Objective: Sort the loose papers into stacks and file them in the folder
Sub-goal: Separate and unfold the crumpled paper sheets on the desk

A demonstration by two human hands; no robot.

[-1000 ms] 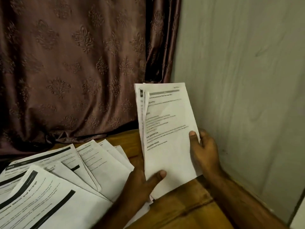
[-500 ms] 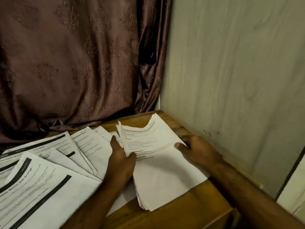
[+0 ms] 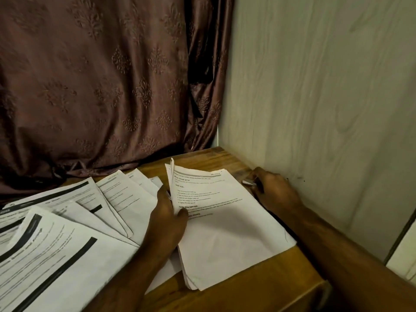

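On the wooden table (image 3: pixel 258 287), left hand (image 3: pixel 167 221) pinching the left edge of a paper stack (image 3: pixel 227 233), right hand (image 3: pixel 276 190) curled around a small silvery object (image 3: pixel 248 182) beside it, loose papers (image 3: pixel 67 233) fanned left.

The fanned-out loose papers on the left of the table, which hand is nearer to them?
Left. The left hand rests against the loose papers while gripping the stack's left edge. The right hand is beyond the stack, by the wall.
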